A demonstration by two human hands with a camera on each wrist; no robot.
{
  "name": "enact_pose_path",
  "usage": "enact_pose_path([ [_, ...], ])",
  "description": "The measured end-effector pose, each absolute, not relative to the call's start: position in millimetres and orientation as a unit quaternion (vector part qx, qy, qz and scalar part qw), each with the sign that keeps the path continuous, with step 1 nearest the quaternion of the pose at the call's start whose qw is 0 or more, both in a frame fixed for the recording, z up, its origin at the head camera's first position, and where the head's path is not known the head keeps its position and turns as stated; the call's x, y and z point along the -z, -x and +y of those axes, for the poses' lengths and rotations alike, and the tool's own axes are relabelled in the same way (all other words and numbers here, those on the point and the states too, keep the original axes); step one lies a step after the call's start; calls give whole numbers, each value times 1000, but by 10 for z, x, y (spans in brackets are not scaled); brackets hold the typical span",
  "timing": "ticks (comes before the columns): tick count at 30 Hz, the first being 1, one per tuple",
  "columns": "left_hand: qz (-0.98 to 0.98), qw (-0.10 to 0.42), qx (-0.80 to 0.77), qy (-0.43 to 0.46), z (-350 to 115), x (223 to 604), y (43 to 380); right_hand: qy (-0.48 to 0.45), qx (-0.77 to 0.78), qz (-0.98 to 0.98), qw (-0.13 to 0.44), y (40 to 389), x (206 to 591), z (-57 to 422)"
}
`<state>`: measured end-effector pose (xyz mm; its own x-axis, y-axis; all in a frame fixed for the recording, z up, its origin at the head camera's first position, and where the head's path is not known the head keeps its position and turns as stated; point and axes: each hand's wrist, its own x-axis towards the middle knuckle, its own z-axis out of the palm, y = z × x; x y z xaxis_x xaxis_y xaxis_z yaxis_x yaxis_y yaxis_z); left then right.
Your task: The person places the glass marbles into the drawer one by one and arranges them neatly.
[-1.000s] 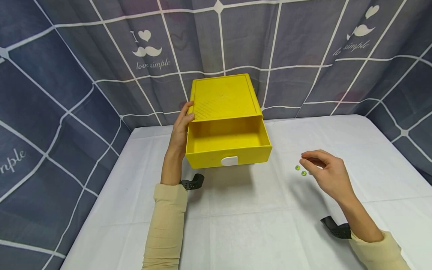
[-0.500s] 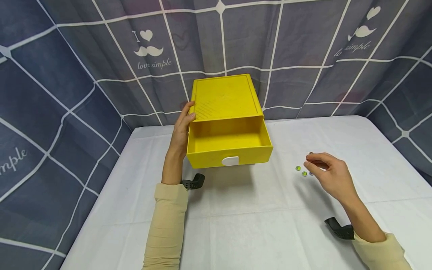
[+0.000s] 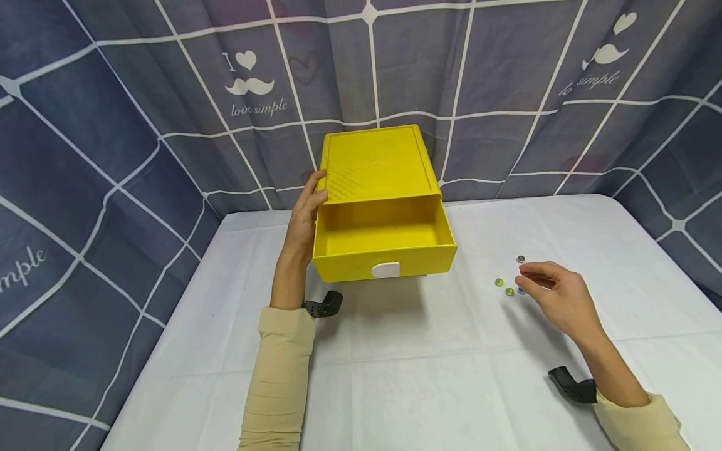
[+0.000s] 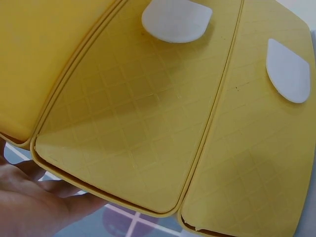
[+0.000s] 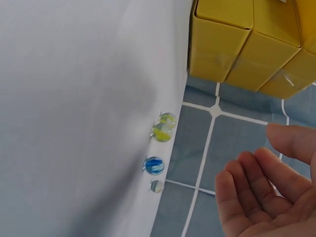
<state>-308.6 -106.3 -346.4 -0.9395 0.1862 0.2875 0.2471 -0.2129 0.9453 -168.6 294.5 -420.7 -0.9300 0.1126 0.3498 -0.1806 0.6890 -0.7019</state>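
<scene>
A yellow drawer cabinet [image 3: 375, 163] stands at the back of the table, its top drawer [image 3: 352, 264] pulled out with nothing visible inside. My left hand [image 3: 300, 232] rests against the cabinet's left side, fingertips at the upper edge; in the left wrist view its fingers lie along the side. My right hand [image 3: 561, 297] hovers over the table at right, fingers loosely bent, thumb apart, holding nothing. By its fingertips lie two green marbles [image 5: 161, 132], a blue marble [image 5: 154, 166] and a clear greyish marble [image 3: 521, 259], the blue one partly hidden in the head view.
White cloth covers the table [image 3: 395, 388]. Grey-blue checked curtains [image 3: 496, 81] hang behind and at both sides, close to the cabinet's back. Two lower drawers with white handles [image 4: 177, 19] sit beneath the pulled-out one.
My right hand has drawn slightly right and down, uncovering the greyish marble and part of the blue one. The left hand and the cabinet stay as they were.
</scene>
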Motion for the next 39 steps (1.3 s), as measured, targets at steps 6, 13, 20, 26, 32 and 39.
enact_pose_path([
  [6, -625, 18, 761, 175, -1068, 3461, 3072, -17, -397, -900, 180, 1714, 4278, 3000],
  [13, -623, 18, 762, 177, -1070, 3457, 3064, -12, -385, -908, 166, 1728, 4345, 3071],
  [20, -621, 16, 764, 177, -1059, 3470, 3070, -1, -364, -923, 124, 1747, 4414, 3151],
  [26, -621, 17, 764, 173, -1058, 3472, 3064, -8, -361, -929, 85, 1774, 4484, 3202],
  [32, -618, 18, 766, 174, -1054, 3464, 3055, -14, -354, -932, 70, 1808, 4525, 3227],
  [39, -617, 17, 767, 178, -1051, 3455, 3058, -19, -343, -938, 56, 1827, 4552, 3244],
])
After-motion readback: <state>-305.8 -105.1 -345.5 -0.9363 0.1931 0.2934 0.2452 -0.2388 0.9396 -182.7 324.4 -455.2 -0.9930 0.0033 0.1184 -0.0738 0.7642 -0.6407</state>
